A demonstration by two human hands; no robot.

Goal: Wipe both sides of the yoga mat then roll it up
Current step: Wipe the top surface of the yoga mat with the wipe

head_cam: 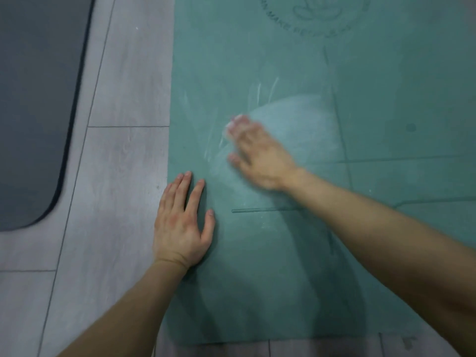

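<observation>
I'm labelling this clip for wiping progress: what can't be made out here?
Head view, motion blur: the right hand is smeared, so the whitish thing under it and its grip are unclear.
Head view, top edge: the printed logo on the yoga mat is cut off and its lettering is blurred.
Head view: the mat's underside is hidden against the floor.

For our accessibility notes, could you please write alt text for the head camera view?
A person's right hand, motion-blurred, presses a thin pale cloth on a flat teal yoga mat, while the left hand rests flat on the mat's left edge. The mat lies on a grey wood-look floor, with a dark grey mat to the left.
</observation>
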